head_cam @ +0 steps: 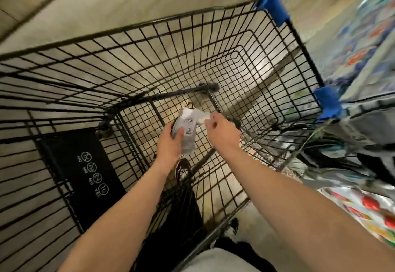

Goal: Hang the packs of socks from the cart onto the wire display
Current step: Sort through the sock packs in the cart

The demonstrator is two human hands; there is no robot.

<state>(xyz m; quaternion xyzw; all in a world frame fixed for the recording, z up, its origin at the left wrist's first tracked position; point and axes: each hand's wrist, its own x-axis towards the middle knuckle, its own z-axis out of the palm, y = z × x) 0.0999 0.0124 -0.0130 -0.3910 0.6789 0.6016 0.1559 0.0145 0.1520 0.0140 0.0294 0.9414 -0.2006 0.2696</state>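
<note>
Inside the black wire cart (132, 43) my left hand (171, 143) grips a white pack of socks (189, 128) with printed labels, held above the cart's floor. My right hand (222, 130) is just to the right of the pack, fingers curled at its upper right corner, where something white shows between them. A dark hook sticks out at the pack's top. Another dark pack (181, 169) lies below my left wrist in the cart. The wire display (346, 150) with hanging packs is at the right, blurred.
The cart has blue corner guards (273, 8) and a black child-seat flap (85, 175) with warning icons at the left. Colourful packaged goods (367, 212) fill shelves along the right edge. Beige floor lies beyond the cart. My shoe shows near the cart's lower edge.
</note>
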